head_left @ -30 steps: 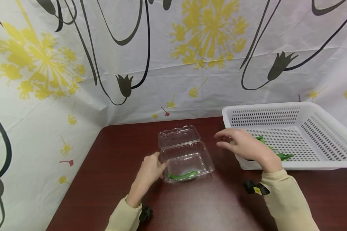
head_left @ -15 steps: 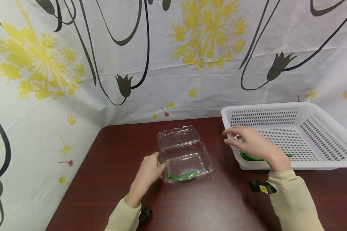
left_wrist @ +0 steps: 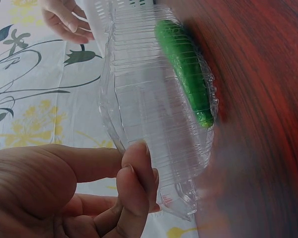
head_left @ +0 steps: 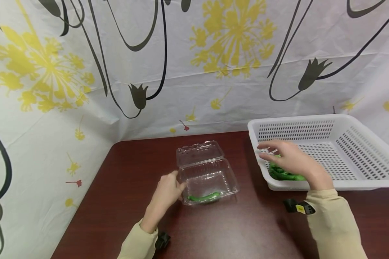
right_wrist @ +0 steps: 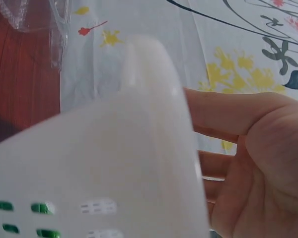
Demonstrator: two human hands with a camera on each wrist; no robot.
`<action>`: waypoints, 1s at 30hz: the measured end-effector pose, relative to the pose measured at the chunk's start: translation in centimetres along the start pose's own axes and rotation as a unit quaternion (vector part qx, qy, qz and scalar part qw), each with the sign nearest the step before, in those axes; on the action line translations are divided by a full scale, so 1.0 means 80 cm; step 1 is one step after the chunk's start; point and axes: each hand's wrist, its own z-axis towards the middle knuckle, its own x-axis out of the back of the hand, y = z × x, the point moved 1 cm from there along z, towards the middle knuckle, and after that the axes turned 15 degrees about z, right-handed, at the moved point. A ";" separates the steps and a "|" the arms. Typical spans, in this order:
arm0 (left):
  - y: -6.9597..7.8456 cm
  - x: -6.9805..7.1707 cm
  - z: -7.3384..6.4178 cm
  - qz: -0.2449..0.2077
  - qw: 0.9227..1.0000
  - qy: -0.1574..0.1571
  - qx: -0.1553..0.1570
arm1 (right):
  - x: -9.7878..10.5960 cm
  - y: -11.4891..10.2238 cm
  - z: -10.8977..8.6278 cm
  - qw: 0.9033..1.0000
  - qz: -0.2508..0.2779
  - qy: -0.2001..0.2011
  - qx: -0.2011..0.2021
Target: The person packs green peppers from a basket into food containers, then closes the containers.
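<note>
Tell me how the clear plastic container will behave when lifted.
The clear container probably flexes easily, as its ribbed walls look thin. It is likely light, with just one green vegetable visible inside. Its open lid may flop on its hinge side.

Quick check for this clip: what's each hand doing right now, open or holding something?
Left hand: closed, pinching the edge of the clear container.
Right hand: open, holding nothing, at the white basket.

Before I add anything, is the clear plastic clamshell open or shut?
Open: the lid is folded back behind the base, where one green pepper lies uncovered.
</note>
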 end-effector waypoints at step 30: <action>-0.001 0.001 0.001 -0.001 1.000 -0.002 -0.002 | 0.017 0.062 -0.010 0.997 -0.034 -0.003 -0.070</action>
